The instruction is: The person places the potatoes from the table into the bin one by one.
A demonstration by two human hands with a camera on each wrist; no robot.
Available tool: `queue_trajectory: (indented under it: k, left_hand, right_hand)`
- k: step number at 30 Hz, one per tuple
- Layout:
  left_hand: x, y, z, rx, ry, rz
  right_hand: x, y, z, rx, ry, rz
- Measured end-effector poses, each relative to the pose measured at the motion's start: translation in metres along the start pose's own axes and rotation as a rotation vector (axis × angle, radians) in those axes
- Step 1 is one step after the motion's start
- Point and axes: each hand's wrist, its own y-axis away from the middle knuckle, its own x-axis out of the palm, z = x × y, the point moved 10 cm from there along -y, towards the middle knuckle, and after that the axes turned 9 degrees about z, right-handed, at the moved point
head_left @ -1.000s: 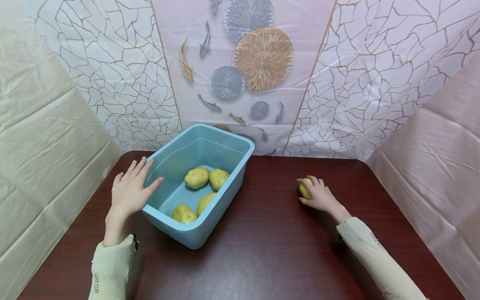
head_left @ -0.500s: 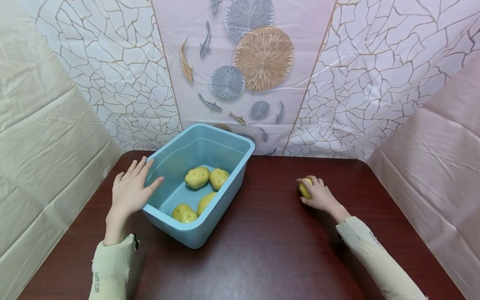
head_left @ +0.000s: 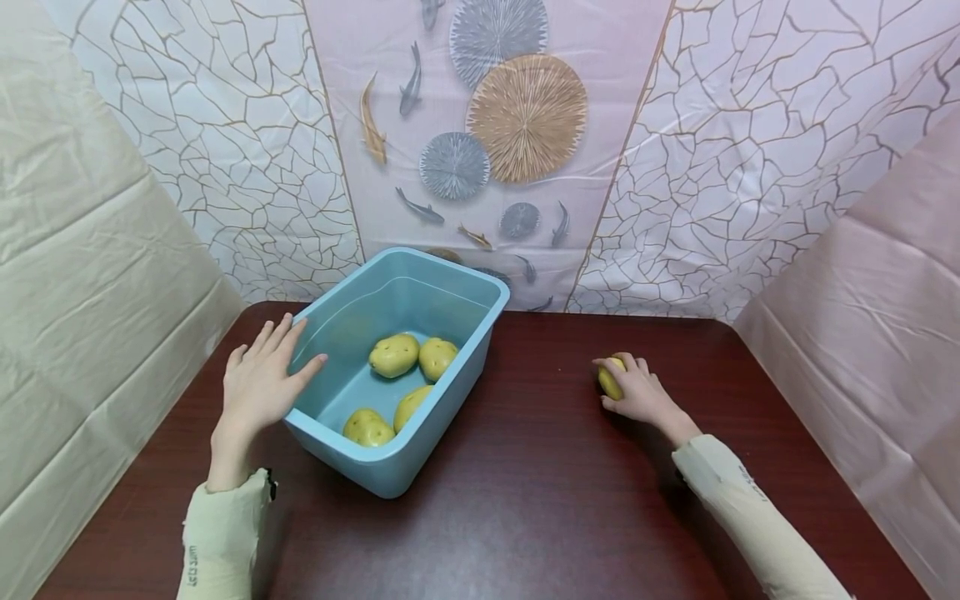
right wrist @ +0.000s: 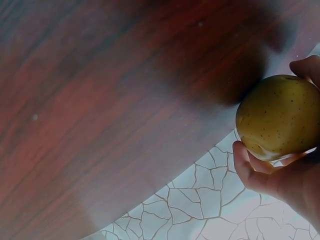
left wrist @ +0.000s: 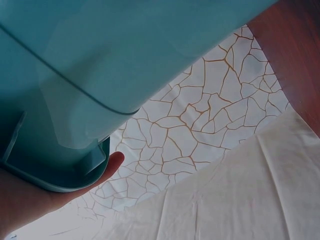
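Note:
On the right half of the table, my right hand [head_left: 643, 392] grips a yellow potato [head_left: 610, 382] with thumb and fingers curled round it. Close up in the right wrist view, the potato [right wrist: 280, 115] shows small dark specks, held low by the tabletop; whether it touches the wood I cannot tell. My left hand [head_left: 258, 387] lies with straight, spread fingers on the left rim of a light blue plastic bin [head_left: 450, 408]. From below, the left wrist view shows the bin's outer wall [left wrist: 110, 45] and part of that hand [left wrist: 35, 205]. Several potatoes [head_left: 393, 356] lie in the bin.
The dark red wooden table [head_left: 517, 517] spans the space between the bin and my right hand. Patterned cloth [head_left: 675, 208] hangs along its back edge, with pale cloth [head_left: 90, 275] at the left and pinkish cloth [head_left: 870, 333] at the right.
My right thumb has shifted very slightly against the potato since the earliest frame. The left hand, bin and potatoes stay in place.

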Motion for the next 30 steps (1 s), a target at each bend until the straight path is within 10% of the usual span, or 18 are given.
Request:
queue_trajectory:
  k: [30]
  left_hand:
    - [0.0004,-0.0003,0.0009,-0.001,-0.001,0.000]
  right_hand:
    - [0.0013,0.0007,-0.0006,0.030,0.015,0.026]
